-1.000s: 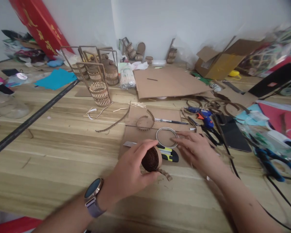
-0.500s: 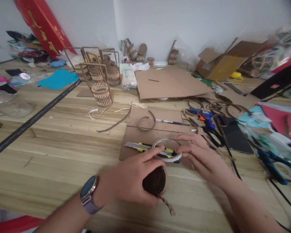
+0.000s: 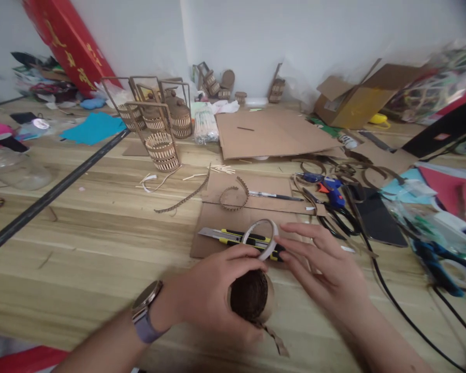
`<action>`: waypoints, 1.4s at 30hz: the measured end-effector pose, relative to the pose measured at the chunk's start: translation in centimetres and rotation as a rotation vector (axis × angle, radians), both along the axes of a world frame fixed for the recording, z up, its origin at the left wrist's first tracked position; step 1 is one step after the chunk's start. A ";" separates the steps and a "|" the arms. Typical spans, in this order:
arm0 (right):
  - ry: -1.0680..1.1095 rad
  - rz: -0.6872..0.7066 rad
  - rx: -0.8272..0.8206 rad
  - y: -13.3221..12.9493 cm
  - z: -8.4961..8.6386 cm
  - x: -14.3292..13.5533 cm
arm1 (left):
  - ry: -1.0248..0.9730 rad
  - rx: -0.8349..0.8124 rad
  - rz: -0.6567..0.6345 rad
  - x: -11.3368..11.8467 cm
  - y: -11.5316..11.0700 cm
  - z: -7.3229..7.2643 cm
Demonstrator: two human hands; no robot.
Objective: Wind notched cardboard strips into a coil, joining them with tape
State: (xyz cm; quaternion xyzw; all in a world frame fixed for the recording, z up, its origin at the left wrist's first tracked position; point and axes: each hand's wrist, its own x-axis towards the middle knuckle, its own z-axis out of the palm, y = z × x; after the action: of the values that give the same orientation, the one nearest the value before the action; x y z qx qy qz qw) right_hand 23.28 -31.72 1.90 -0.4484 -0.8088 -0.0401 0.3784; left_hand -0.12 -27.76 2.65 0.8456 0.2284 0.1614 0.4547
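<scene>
My left hand [image 3: 213, 292] is closed around a small round brown cardboard cup [image 3: 250, 295], its dark ridged inside facing me. A loose corrugated strip [image 3: 275, 339] trails from the cup's lower edge. Just above, a narrow white tape roll [image 3: 270, 238] stands tilted, its lower rim against my left fingers. My right hand [image 3: 326, 264] has its fingers spread, with fingertips at the roll's right side. Behind the roll, two yellow-and-black utility knives [image 3: 229, 237] lie on a cardboard piece [image 3: 202, 248], partly hidden.
Curled corrugated strips [image 3: 235, 199] and a pen [image 3: 275, 196] lie farther back. Small lattice baskets [image 3: 163, 153] with tall handles stand back left. To the right are a blue glue gun [image 3: 334, 191], black-handled scissors [image 3: 344, 220], a phone [image 3: 380, 217] and a black cable [image 3: 392, 300].
The tape roll has tipped from nearly flat to more upright. My right fingers have spread, and the cup has shifted slightly to the right in my left hand.
</scene>
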 end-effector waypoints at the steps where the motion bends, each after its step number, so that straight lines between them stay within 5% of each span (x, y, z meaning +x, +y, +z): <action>1: 0.003 -0.007 0.014 -0.1 0.0 -0.2 | 0.014 0.014 0.005 0.1 -0.1 0.1; 15: 0.020 -0.045 0.052 -0.9 0.1 -1.2 | 0.187 0.136 0.175 0.8 -0.9 0.2; 25: 0.065 -0.253 0.153 -1.2 0.2 -1.7 | 0.197 0.255 0.216 1.1 -1.5 -0.1; 34: -0.347 -0.237 0.256 -0.6 -1.3 -1.8 | 0.161 0.315 0.182 1.5 -2.0 -1.2; 42: -0.420 -0.159 0.230 -1.1 -1.2 -1.5 | 0.181 0.271 0.189 1.7 -2.2 -1.1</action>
State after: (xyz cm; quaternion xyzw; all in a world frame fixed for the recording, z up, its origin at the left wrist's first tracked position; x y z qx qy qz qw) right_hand 21.81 -32.86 0.74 -0.4463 -0.8221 -0.2536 0.2462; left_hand 1.56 -29.96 1.58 0.8850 0.3230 0.1557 0.2971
